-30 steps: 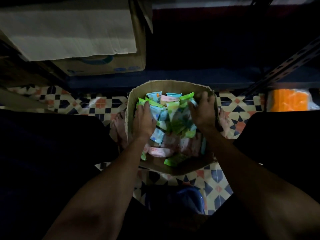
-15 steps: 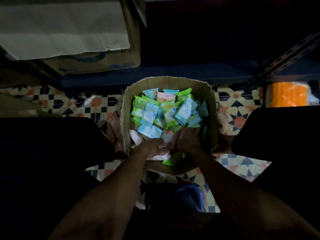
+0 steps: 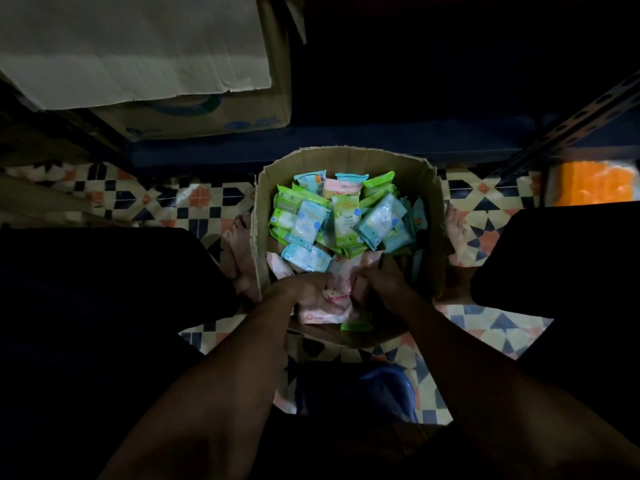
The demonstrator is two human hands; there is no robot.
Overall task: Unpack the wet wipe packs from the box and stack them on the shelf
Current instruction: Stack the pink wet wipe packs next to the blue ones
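An open cardboard box (image 3: pixel 420 174) stands on the tiled floor between my knees, filled with several green, blue and pink wet wipe packs (image 3: pixel 343 223). Both hands reach into the near side of the box. My left hand (image 3: pixel 304 289) curls round pink packs (image 3: pixel 334 299) at the near edge. My right hand (image 3: pixel 384 278) grips pink packs next to it, fingers dug down among them. The dark shelf (image 3: pixel 398 140) runs along behind the box, very dim.
A large cardboard carton (image 3: pixel 194 116) with an open flap sits at the upper left on the shelf. An orange package (image 3: pixel 592 181) lies at the right. A slotted metal shelf upright (image 3: pixel 571 119) slants at the upper right. A blue stool (image 3: pixel 388 386) is under me.
Both hands left the top of the pile at the far side and came down to the near side of the box, where they took hold of pink packs.
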